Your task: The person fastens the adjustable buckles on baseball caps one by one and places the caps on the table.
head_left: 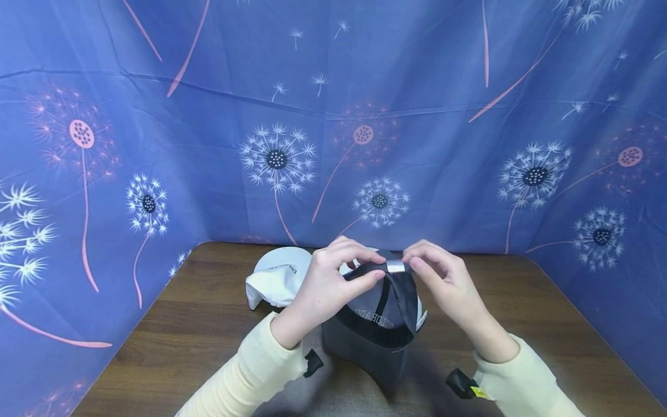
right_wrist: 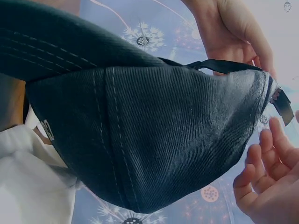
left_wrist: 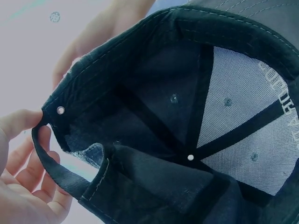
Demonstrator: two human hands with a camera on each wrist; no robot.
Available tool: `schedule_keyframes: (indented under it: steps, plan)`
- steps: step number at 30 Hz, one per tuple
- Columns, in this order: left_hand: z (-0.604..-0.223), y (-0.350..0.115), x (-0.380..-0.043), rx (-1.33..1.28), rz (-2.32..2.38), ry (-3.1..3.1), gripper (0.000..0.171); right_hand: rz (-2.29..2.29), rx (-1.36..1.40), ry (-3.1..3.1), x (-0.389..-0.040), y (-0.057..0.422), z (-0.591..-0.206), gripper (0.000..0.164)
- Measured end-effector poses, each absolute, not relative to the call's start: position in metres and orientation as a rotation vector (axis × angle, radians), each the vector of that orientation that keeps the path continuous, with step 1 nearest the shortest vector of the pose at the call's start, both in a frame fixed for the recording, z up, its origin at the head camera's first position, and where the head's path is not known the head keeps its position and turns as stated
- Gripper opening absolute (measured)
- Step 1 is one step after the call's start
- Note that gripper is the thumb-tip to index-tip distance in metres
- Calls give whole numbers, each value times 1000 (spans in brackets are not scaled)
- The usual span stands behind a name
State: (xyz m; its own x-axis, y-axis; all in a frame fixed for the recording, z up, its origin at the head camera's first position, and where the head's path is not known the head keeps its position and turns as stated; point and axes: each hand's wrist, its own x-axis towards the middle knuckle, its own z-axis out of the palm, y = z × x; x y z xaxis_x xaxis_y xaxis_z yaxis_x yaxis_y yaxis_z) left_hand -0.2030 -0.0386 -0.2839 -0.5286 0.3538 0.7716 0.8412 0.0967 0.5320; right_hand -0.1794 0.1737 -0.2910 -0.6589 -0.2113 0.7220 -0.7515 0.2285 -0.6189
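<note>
Between both hands hangs a dark baseball cap (head_left: pixel 367 353), its brim pointing down and its inside facing me. Reversed lettering (head_left: pixel 380 318) shows through the front panel. My left hand (head_left: pixel 325 278) pinches the back strap (left_wrist: pixel 60 176), thumb on the near side; fingers curl behind it in the left wrist view. A shiny buckle (head_left: pixel 396 266) sits on the strap between the hands. At the strap's other end is my right hand (head_left: pixel 443 281). In the right wrist view its bent fingers (right_wrist: pixel 268 144) are beside the loose strap tail (right_wrist: pixel 283 108); whether they pinch it is unclear.
A white cap (head_left: pixel 276 278) lies on the wooden table (head_left: pixel 203 336) to the left. Another white item (head_left: pixel 422 313) shows partly behind the dark cap. A blue dandelion-print cloth (head_left: pixel 323 145) hangs around the table's back and sides.
</note>
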Motion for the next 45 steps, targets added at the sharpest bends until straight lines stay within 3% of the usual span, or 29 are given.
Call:
schedule_keyframes:
  steps: [13, 23, 31, 45]
  plan:
    - [-279, -35, -200, -1165, -1371, -2033, 26, 1484, 947, -2036, -176, 174, -290, 17]
    - [-279, -33, -199, -1147, -1312, -2099, 17, 1448, 945, -2060, -177, 172, -291, 19]
    - [-279, -39, -203, -1133, -1350, -2104, 16, 1454, 884, -2028, -176, 174, -290, 15]
    - [-281, -47, -208, -1078, -1323, -2158, 16, 1558, 829, -1923, -181, 184, -296, 21]
